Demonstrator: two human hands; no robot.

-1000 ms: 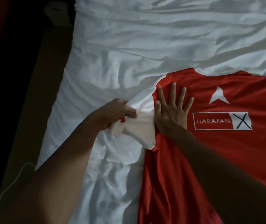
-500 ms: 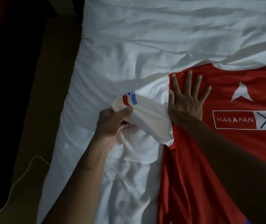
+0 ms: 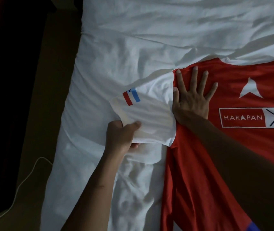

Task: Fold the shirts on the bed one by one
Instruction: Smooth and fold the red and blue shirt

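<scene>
Left of the left hand (image 3: 122, 135), darkness hides all but a pale cable (image 3: 24, 179). That hand pinches the hem of the white sleeve (image 3: 149, 112); the right hand (image 3: 193, 102) presses flat, fingers spread, on the red shirt (image 3: 191, 180) lying on the bed (image 3: 133, 47), cut off rightward, printed "HARAPAN".

The white short sleeve (image 3: 151, 112) is unbunched
Your left hand (image 3: 122, 136) has drawn it flat, away from your right hand (image 3: 191, 104); its red-and-blue stripe patch (image 3: 131, 97) now shows above your left thumb.
</scene>
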